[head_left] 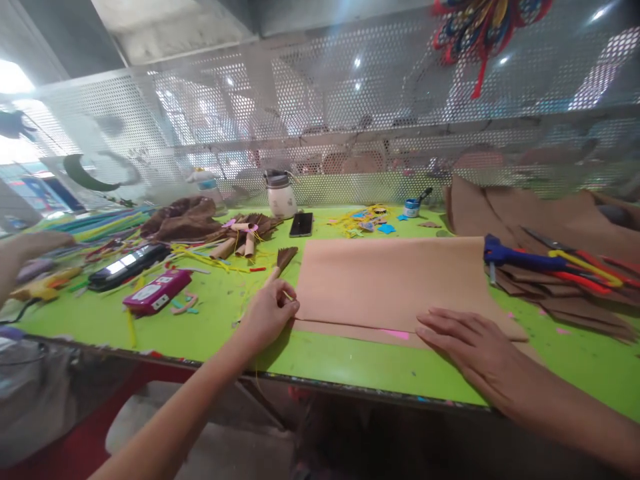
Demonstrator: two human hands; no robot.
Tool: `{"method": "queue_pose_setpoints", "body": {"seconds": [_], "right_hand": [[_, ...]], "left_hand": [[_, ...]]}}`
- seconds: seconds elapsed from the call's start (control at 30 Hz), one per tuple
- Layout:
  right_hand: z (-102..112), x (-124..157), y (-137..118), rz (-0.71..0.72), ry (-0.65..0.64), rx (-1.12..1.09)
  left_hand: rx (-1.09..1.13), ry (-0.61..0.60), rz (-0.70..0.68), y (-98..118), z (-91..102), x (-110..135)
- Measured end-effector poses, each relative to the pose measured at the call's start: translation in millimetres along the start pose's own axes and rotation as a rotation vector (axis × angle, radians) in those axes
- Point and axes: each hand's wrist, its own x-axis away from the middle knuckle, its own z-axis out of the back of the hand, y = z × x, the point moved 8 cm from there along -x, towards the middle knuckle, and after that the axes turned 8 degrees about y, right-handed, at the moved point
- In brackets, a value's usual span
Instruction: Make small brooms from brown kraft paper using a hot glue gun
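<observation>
A wide sheet of brown paper [385, 280], folded over on itself, lies on the green table [345, 357] in front of me. At its lower left corner my left hand [267, 307] is closed, thumb and index finger pinched on the paper's edge. Flat on the right part of the sheet rests my right hand [465, 340], fingers stretched out along the fold. A bit of pink paper [396, 334] shows on the lower layer, below the folded edge. Just beyond my left hand is a small brown paper piece with a fringed end [287, 257]; its lower end is partly hidden by my fingers.
Scissors [585, 260] and a dark blue-handled tool [525, 257] lie on brown paper [575, 300] at right. A phone [301, 225], jug [281, 193] and paint jar [411, 207] stand behind. At left are a magenta box [157, 291], a black case [129, 265] and another person's arm [30, 253].
</observation>
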Motion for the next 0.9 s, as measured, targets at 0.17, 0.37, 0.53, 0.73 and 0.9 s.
{"method": "queue_pose_setpoints", "body": {"seconds": [0.17,0.37,0.53,0.73,0.9], "right_hand": [[-4.2,4.4,4.0,-0.002,0.001,0.028],[-0.9,4.7,2.0,0.030,0.036,0.043],[2.7,0.1,-4.7,0.044,0.047,0.078],[8.9,-16.4,-17.1,-0.026,-0.040,0.153],[16.1,-41.8,-37.0,-0.028,-0.095,0.119]], "left_hand": [[-0.018,-0.010,-0.046,1.6,-1.1,5.0],[0.229,-0.050,0.068,-1.3,0.2,6.1],[0.401,-0.178,0.188,2.9,-6.6,4.8],[0.410,-0.153,0.329,-6.6,-4.8,8.8],[0.387,-0.100,0.376,8.0,-2.6,9.6]]}}
